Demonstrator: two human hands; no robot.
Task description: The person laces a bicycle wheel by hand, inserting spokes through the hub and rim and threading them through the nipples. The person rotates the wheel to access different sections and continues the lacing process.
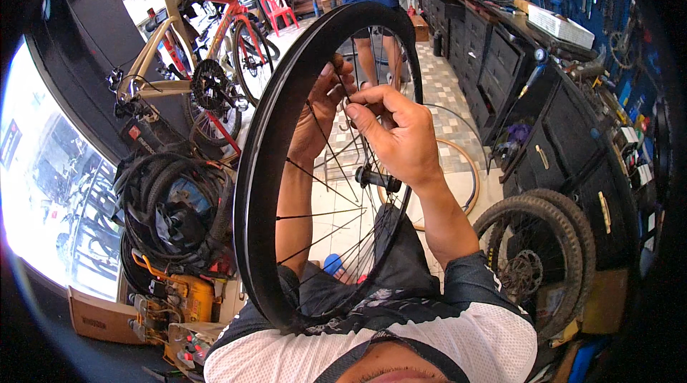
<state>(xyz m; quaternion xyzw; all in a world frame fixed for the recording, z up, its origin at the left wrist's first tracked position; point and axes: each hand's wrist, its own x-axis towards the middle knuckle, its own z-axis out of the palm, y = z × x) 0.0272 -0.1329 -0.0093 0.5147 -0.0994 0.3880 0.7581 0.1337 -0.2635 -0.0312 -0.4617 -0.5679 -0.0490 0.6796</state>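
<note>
At frame centre, the right hand (401, 129) pinches a spoke (343, 80) of the deep-rimmed bicycle wheel (259, 190) beside the curled left hand (320, 107), whose grip I cannot tell; spoke fitting seems underway, next calling for steady fingertip guidance.

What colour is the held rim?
The rim is black; it shows best in the head view.

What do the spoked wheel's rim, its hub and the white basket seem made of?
Rim: smooth black with a soft sheen; carbon or coated metal, can't tell. Hub: probably metal, dark and satin, with pale highlights. White basket: likely plastic, matte, with perforated walls.
</note>
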